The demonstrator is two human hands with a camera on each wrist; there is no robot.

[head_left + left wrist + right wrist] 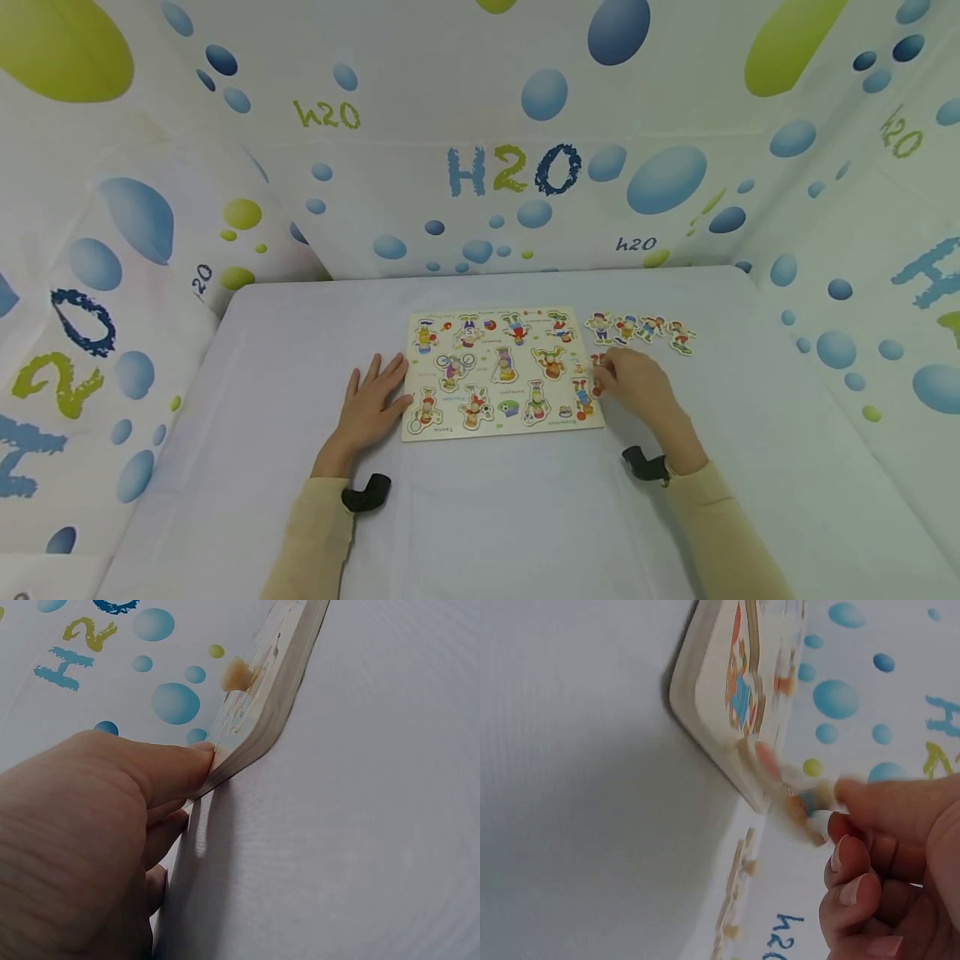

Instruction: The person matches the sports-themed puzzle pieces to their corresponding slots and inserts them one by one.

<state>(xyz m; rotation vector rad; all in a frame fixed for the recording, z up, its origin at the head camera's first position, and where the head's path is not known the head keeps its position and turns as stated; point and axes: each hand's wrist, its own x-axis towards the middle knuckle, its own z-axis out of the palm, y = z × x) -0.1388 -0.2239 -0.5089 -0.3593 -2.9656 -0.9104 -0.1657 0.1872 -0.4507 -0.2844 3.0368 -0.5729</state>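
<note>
Puzzle piece (804, 806), colourful cartoon figure

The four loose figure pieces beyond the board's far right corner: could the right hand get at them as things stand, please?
Probably yes: the four loose pieces lie on bare table just beyond the right hand, nothing between; though it pinches a puzzle piece already.

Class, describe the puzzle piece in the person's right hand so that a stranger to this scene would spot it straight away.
Start at the wooden puzzle board in the middle of the white table. At its right edge the right hand pinches one small figure piece. Unlike the row of four loose pieces lying untouched beyond it, this one is held in fingers.
</note>
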